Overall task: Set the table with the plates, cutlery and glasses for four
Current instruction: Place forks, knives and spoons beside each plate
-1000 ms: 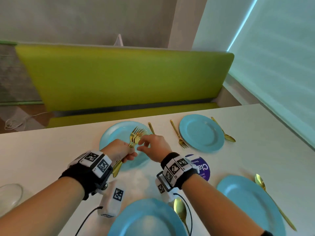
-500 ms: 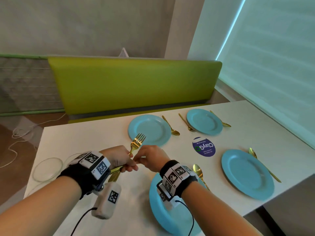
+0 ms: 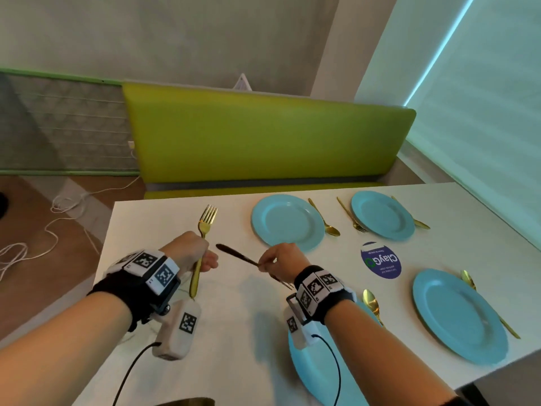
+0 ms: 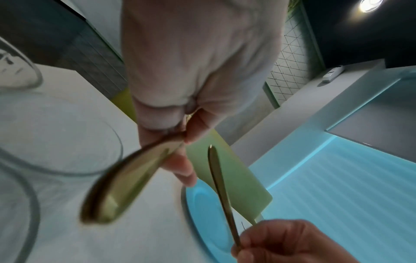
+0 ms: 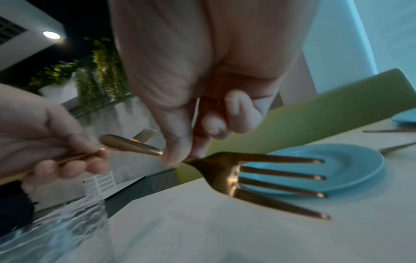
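Note:
My left hand (image 3: 205, 256) grips gold forks (image 3: 203, 230) held together, tines up and away from me; their blurred handles (image 4: 117, 186) fill the left wrist view. How many forks it holds I cannot tell. My right hand (image 3: 265, 262) pinches a single gold fork (image 3: 237, 254) near its neck, handle pointing left toward the left hand, tines (image 5: 281, 178) back by my wrist. Four blue plates lie on the white table (image 3: 234, 332): far left (image 3: 288, 221), far right (image 3: 382, 215), near right (image 3: 456, 315), and one (image 3: 316, 376) partly under my right forearm.
Gold spoons lie right of the plates (image 3: 325, 218) (image 3: 409, 213) (image 3: 371, 303) (image 3: 468, 279). A fork (image 3: 351, 215) lies left of the far right plate. A purple sticker (image 3: 380, 260) marks the table. Clear glassware (image 4: 67, 142) stands by my left hand. A green bench (image 3: 263, 136) lies beyond.
My right hand has drawn one fork out of the bunch in my left hand, and the hands have moved apart. Both hands now hover left of the plates.

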A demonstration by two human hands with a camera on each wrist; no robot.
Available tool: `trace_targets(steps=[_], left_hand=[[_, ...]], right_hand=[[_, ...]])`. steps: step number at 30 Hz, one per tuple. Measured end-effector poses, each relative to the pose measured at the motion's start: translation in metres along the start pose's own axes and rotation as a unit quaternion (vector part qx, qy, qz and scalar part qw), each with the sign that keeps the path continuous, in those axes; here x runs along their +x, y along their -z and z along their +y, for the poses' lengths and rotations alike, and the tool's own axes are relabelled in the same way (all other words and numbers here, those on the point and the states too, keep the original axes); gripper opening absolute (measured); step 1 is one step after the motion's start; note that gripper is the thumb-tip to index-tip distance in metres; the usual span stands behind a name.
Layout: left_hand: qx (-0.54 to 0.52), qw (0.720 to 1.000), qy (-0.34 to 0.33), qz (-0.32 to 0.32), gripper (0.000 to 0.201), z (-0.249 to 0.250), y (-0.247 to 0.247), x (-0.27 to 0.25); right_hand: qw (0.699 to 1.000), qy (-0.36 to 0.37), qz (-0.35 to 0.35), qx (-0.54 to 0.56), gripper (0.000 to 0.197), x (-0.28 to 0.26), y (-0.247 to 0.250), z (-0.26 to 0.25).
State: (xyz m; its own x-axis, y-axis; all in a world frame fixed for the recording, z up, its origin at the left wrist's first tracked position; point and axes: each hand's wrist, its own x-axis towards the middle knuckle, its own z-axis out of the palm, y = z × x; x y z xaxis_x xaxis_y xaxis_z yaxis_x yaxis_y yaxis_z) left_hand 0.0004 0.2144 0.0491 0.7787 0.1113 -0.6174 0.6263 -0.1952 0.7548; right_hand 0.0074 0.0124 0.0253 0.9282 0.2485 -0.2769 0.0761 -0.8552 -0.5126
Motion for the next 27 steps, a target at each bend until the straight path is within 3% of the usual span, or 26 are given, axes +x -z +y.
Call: trace_targets(steps=[4,11,13,20,23,27], left_hand=[[-0.02,0.999,-0.007,0.034,0.029,0.011,0.015,0.019],[-0.06,0.998,-0.021,0.03,0.022,0.023,0.025,0.046],[-0.067,0.997,-0.019,0.034,0.02,0.021,0.027,0.054],[-0.088,0.995,-0.012,0.037,0.012,0.018,0.032,0.077],[-0.086,0.996,-0.017,0.036,0.01,0.021,0.03,0.083],[-0.089,0.995,-0.02,0.032,0.01,0.026,0.026,0.09]], right_hand=[[0.994,-0.086,0.014,0.059,0.016,0.045,-0.006,0.001],[0.982,-0.18,0.051,0.02,0.031,0.114,-0.019,-0.01],[0.981,-0.185,0.065,0.013,0.032,0.125,-0.023,-0.012],[0.981,-0.188,0.008,-0.051,0.029,0.158,-0.048,0.001],[0.976,-0.167,-0.026,-0.14,0.026,0.168,-0.053,0.006],[0.973,-0.205,0.008,-0.109,0.017,0.179,-0.056,0.013]])
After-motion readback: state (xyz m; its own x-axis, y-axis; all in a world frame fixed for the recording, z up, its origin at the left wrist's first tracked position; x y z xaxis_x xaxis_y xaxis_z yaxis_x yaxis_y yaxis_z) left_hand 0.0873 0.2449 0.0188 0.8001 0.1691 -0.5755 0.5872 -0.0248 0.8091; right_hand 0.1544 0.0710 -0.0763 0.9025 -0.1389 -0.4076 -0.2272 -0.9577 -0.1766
